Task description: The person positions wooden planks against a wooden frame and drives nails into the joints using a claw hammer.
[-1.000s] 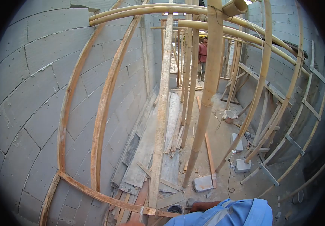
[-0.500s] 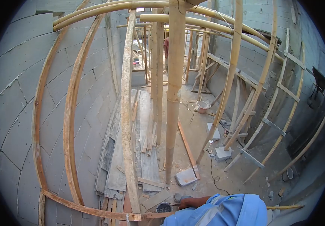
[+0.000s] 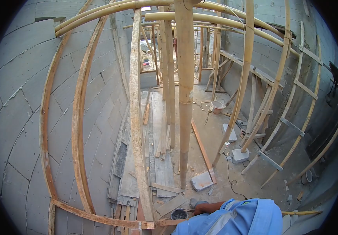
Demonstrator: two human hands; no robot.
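My right hand (image 3: 201,208) reaches in from the lower right, out of a blue sleeve (image 3: 251,219) with a pale reflective strip. Its fingers look curled, and a short, thin piece sticks out towards a small round container (image 3: 179,214) with dark grey contents. What the fingers hold is too small to make out. Just beyond the hand shows a rounded grey object (image 3: 193,202), partly hidden by the wrist. Below runs a wooden beam (image 3: 110,221), passing under the sleeve. My left hand is out of view.
Bamboo poles (image 3: 185,98) and an upright timber (image 3: 136,98) stand ahead. Planks (image 3: 163,160) lie by the left block wall (image 3: 24,129). A grey block (image 3: 202,181), a cable (image 3: 233,182), a bucket (image 3: 217,107) and a ladder (image 3: 290,123) are on the right.
The whole scene has shifted slightly to the right, as my head has turned a little left. My right hand stays beside the container in much the same pose.
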